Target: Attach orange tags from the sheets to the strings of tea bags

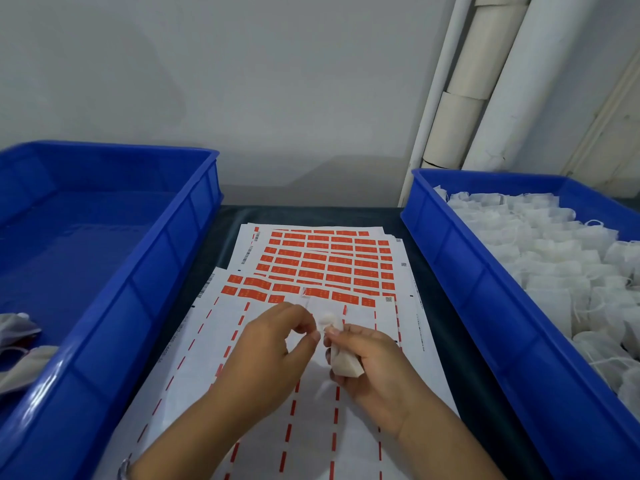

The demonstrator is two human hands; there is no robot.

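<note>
Here the person was midway through one tea bag, working over the nearer sheet, most of whose orange tags had already been peeled away. The right hand held the bag, its fingers curled round the white pouch with thumb and forefinger nipping its top. The left hand met it just beside, fingertips drawn together in a pinch; by my judgement they held the string or a freshly peeled tag, though it was too small and blurred to tell which. A wisp of white showed between the two hands, above the sheet.

The step looked like preparing the string for a tag. Next, a tag would need folding squarely over the string end, sticky faces meeting without creasing.

The untagged bags were heaped in the blue crate on the right; the left crate held a few pale bags in its near corner. Both stood on the dark surface.
</note>
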